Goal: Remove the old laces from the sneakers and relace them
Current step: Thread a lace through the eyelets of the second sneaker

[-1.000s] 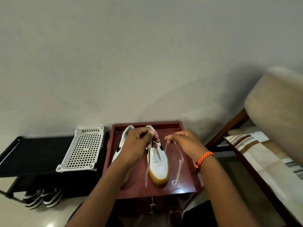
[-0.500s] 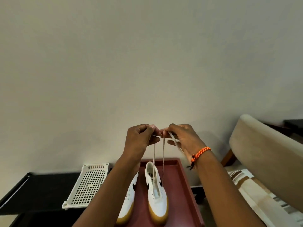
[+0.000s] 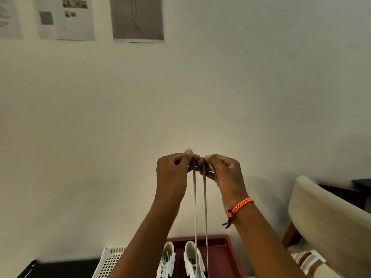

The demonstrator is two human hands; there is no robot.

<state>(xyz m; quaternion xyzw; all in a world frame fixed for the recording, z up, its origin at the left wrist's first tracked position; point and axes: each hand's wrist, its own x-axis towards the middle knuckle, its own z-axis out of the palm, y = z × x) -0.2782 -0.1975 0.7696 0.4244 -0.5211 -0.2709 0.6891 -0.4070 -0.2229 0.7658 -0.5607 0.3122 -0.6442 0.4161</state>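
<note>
Pale wall (image 3: 261, 87) fills most of the view, and low against it sits a dark red tray (image 3: 222, 255) holding two white sneakers side by side. From the right sneaker (image 3: 193, 263) a pale lace (image 3: 194, 207) rises in two taut strands, nearly vertical and close to parallel, its long axis running straight up to the hands. The left hand (image 3: 173, 173) pinches the left strand between thumb and curled forefinger; the right hand (image 3: 222, 173) pinches the right strand the same way, so each grip is clamped on the lace, and the fingertips of the two hands touch. The left sneaker (image 3: 166, 261) lies just beside its mate, partly behind the left forearm. An orange braided bracelet (image 3: 240, 206) circles the right wrist. A white perforated basket (image 3: 112, 259) stands left of the tray, a beige chair (image 3: 325, 223) to the right, and paper sheets (image 3: 66, 17) hang high on the wall.
</note>
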